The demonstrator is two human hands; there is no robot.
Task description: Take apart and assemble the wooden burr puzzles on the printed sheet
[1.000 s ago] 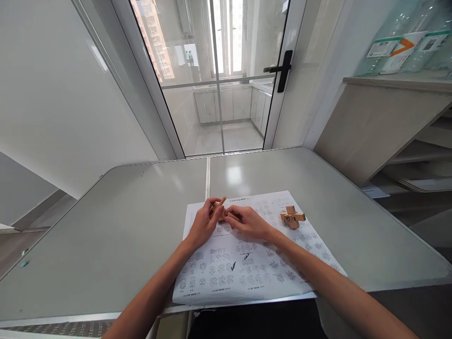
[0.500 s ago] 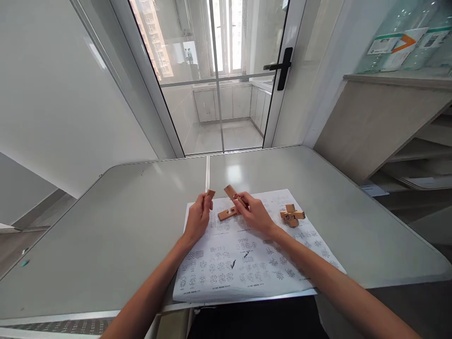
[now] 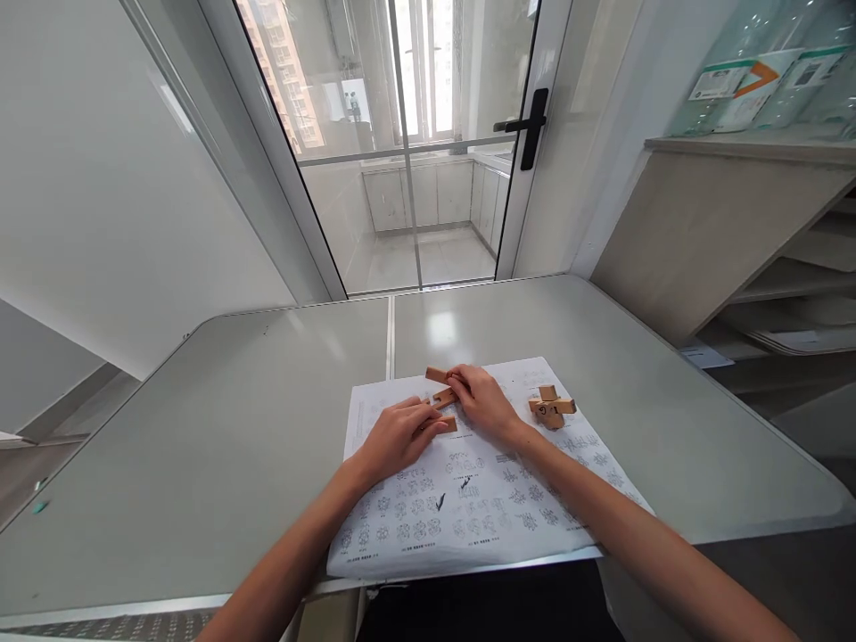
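Note:
My left hand [image 3: 399,435] is closed over a wooden puzzle piece [image 3: 448,425], low at the paper, with the piece's end sticking out past the thumb. My right hand [image 3: 487,403] pinches another wooden piece [image 3: 437,374], which points up and left. Between the two hands a notched wooden piece [image 3: 441,400] lies on the printed paper sheet [image 3: 468,522], partly covered by fingers. To the right of my right hand, a cross-shaped cluster of interlocked wooden pieces [image 3: 551,407] with dark markings rests on the sheet.
The sheet of small printed diagrams lies on a glossy grey table [image 3: 201,446]. Past its far edge stands a glass door with a black handle [image 3: 533,129]. At the right is a shelf unit [image 3: 728,196] with large clear bottles [image 3: 769,85] on top.
My left hand has moved right and down with its wooden piece, now beside the notched piece. The piece in my right hand has tilted flatter.

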